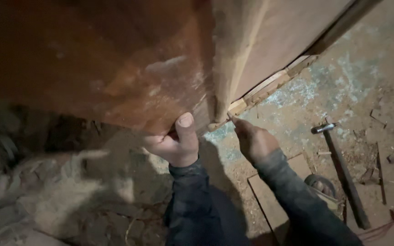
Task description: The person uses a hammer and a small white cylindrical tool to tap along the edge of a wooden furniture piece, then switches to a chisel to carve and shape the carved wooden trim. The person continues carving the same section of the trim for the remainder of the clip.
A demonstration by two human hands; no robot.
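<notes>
The left hand grips the lower edge of a large reddish-brown wooden panel, thumb pressed flat against its face and fingers curled under and behind the edge — closed tight on the wood. Just right of that hand, at the panel's bottom corner where a second, paler board meets it, the right hand pinches something thin and small between its fingertips, the tip touching the corner joint; it is too small to tell what it is. Along the paler board's lower edge runs a light wooden strip. Both arms wear dark sleeves.

Right of the panel's corner, on the dusty floor, lies a hammer with a long dark handle, well apart from the hands. Below the right hand, a flat board piece lies on the floor — sawdust scattered about it.
</notes>
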